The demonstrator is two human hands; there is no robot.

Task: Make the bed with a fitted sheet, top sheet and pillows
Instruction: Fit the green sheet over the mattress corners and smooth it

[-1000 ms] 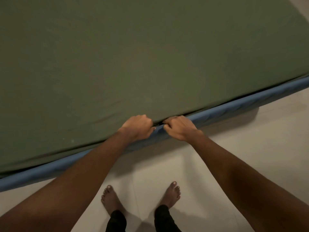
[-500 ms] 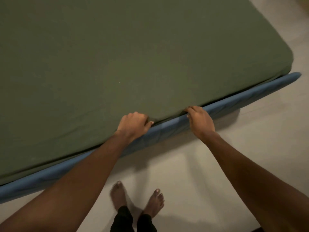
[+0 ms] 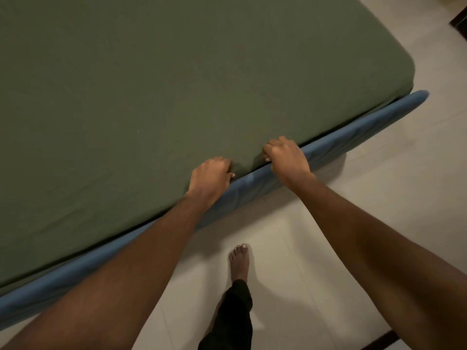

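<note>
the green sheet [image 3: 177,97] lies stretched flat above the blue bed frame [image 3: 353,138], wrapped round the right corner. at the near edge the left hand [image 3: 211,176] and right hand [image 3: 286,157] curl their fingers on its hem, probably to pull it taut and tuck it under.

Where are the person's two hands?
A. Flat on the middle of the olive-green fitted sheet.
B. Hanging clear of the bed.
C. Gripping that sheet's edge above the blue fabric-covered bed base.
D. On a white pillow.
C: the left hand and right hand curl their fingers into the olive-green fitted sheet at its edge, above the blue fabric-covered bed base.
</note>
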